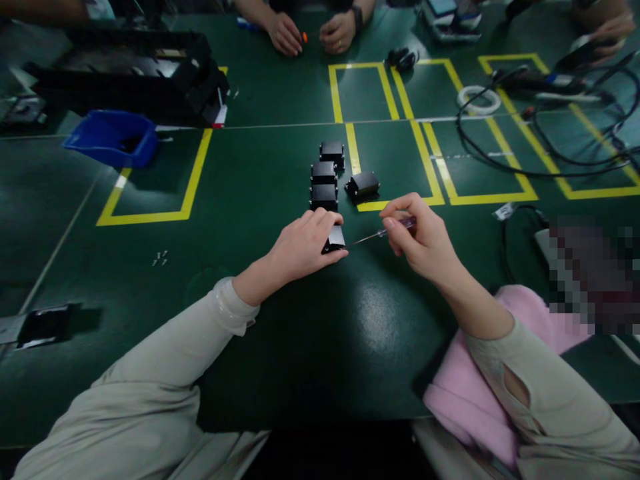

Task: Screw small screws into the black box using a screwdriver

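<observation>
My left hand [307, 240] is closed around a small black box [336, 235] and presses it to the green table. Its fingers cover much of the box. In my right hand [417, 233] is a screwdriver [384, 232] with a clear purplish handle. The thin shaft points left, its tip close to the right side of the held box; whether it touches a screw I cannot tell. Beyond my left hand stand more black boxes [324, 195] in a row with screws at their sides. Another black box [364, 185] sits apart to the right, a little turned.
Several loose screws [161, 257] lie left of my left arm. A blue bin [116, 138] stands at the far left before a black rack [130, 73]. A pink cloth [470, 393] lies under my right forearm. Cables [540, 170] spread at right. A co-worker's hands [286, 35] rest across the table.
</observation>
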A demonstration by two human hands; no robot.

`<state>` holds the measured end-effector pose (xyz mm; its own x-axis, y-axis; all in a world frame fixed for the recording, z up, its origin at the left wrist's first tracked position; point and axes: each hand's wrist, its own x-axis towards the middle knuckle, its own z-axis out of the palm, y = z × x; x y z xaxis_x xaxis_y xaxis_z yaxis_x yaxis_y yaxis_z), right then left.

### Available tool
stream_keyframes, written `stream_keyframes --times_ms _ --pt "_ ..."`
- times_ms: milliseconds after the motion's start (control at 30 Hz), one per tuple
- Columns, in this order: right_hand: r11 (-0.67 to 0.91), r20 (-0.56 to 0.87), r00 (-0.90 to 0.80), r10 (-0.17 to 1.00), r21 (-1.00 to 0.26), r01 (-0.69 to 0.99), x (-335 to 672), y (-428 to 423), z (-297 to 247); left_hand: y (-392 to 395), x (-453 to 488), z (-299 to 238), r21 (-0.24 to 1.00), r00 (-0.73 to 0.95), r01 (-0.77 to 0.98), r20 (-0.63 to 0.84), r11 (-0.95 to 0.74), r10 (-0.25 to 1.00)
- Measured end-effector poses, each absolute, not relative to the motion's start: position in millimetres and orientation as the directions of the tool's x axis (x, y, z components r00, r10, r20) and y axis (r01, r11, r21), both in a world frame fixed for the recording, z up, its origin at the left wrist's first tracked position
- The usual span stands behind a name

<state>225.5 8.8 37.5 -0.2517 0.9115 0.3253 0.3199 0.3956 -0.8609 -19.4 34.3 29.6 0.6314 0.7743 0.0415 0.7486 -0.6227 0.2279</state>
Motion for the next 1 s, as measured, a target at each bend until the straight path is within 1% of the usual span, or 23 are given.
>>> stream_keyframes --times_ms 200,333,467,667,867,1000 --pt "0.421 0.333 -0.282 0.9 -0.832 0.36 226.8 10.4 36.0 38.0 -22.4 28.9 0.233 0.615 0.761 0.039 -0.606 0.787" --pt "0.401 0.314 -0.283 0.906 -0.851 0.34 226.8 10.3 36.7 38.5 -23.2 29.0 0.234 0.621 0.756 0.039 -0.612 0.783" --pt "0.407 0.325 -0.27 0.906 -0.844 0.349 226.8 9.7 36.4 38.3 -22.8 29.8 0.229 0.621 0.758 0.035 -0.611 0.783" --pt "0.352 0.271 -0.265 0.925 -0.873 0.338 226.3 10.8 35.3 38.1 -22.2 28.9 0.231 0.623 0.754 0.047 -0.615 0.781" --pt "0.386 0.313 -0.257 0.914 -0.865 0.319 225.4 11.0 34.7 38.0 -22.3 29.0 0.232 0.622 0.756 0.038 -0.612 0.782" --pt "0.354 0.275 -0.266 0.924 -0.877 0.326 225.8 10.7 34.7 38.0 -22.0 28.7 0.234 0.617 0.759 0.04 -0.608 0.786"
